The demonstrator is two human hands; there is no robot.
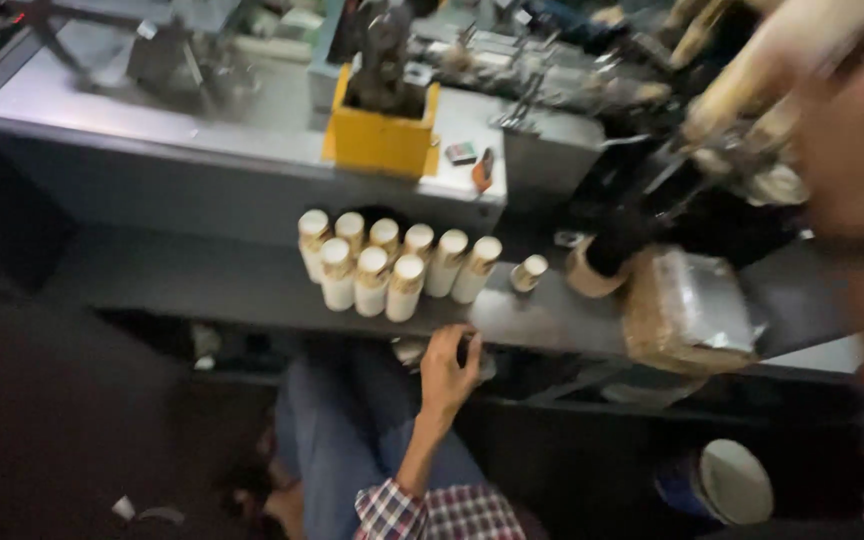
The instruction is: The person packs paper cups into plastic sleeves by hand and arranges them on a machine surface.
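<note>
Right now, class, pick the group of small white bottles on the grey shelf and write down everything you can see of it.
The white bottles number about nine, pale cylinders with tan, gold-looking caps, probably plastic. They stand packed close in two rough rows on the grey shelf, leaning slightly in this view. One more bottle stands apart to their right. No hand touches them; the left hand is at the shelf's front edge below.

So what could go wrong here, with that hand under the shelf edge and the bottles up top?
1. The left hand grips the front edge of the grey shelf; a jolt could topple the tightly clustered white bottles, and one lone bottle already stands apart near the edge.
2. The wrapped bundle appears to overhang the shelf front and might slide off.
3. The right hand is blurred close to the camera, so its hold cannot be judged.
</note>
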